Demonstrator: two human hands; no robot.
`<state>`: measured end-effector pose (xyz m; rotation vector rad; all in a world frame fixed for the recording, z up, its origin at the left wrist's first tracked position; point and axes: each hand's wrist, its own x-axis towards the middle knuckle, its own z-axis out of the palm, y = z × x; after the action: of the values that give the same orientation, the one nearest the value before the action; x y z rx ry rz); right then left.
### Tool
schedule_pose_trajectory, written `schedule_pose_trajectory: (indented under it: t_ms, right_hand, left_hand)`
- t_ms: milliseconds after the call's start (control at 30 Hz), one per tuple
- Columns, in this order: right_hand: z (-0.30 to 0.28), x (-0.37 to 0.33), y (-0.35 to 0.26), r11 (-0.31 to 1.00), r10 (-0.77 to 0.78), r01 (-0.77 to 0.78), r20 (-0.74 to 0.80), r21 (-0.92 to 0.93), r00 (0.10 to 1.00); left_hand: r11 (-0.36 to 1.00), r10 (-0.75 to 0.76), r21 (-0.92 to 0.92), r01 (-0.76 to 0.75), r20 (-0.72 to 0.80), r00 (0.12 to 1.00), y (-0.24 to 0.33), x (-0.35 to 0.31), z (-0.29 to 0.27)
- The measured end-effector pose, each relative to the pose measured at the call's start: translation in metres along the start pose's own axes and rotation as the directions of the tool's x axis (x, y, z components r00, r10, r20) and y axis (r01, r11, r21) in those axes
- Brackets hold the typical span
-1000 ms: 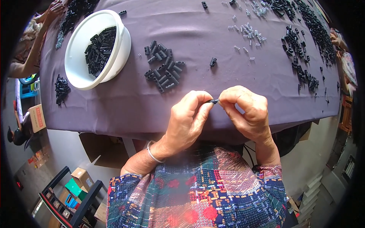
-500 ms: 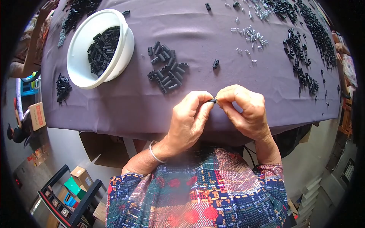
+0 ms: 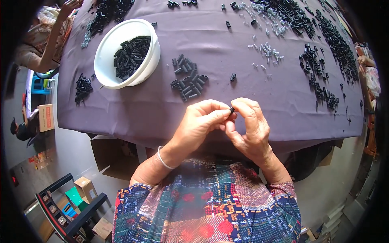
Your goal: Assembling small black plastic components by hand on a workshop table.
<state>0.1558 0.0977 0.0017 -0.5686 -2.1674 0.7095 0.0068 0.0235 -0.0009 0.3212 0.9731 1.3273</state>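
Above the near part of the table, both hands meet at a small black plastic piece (image 3: 232,109). My left hand (image 3: 202,119) pinches it between thumb and fingertips. From the other side, my right hand (image 3: 252,126) has its index fingertip on the piece and its thumb just below; the fingertips partly hide it. Beyond my hands lies a cluster of black tube-shaped pieces (image 3: 189,83). A single black piece (image 3: 233,77) rests apart on the purple-grey tablecloth (image 3: 142,109).
A white tub (image 3: 152,62) holds many black pieces. A small black heap (image 3: 83,85) sits left of it. Loose metal springs (image 3: 268,52) and black piles (image 3: 318,65) cover the right side. Another person's arm (image 3: 50,42) is at the far left.
The view has shifted, so the table's things appear further right. My right hand's fingers have changed position around the piece, and my left hand has turned slightly.
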Motion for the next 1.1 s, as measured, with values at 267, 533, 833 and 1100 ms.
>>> schedule_pose_trajectory:
  t_ms: [267, 533, 833, 1100]
  right_hand:
    - [-0.004, -0.008, 0.009, 0.999, -0.038, 0.037, -0.010, -0.010, 0.999]
    - [-0.009, -0.009, 0.007, 0.994, -0.065, 0.069, 0.043, -0.090, 0.997]
    - [-0.011, -0.002, 0.003, 0.984, -0.051, 0.058, 0.044, -0.170, 0.998]
    - [-0.020, -0.001, -0.001, 0.952, 0.011, 0.053, 0.208, -0.301, 0.978]
  left_hand:
    - [0.995, -0.083, -0.054, 0.088, 0.077, 0.994, -0.002, 0.001, 0.001]
    - [0.972, 0.074, 0.222, -0.072, -0.001, 0.997, -0.001, -0.001, 0.014]
    - [0.987, 0.040, 0.156, -0.038, -0.008, 0.999, 0.004, 0.000, 0.014]
    - [0.973, -0.015, 0.232, 0.012, 0.015, 1.000, 0.007, 0.001, 0.016]
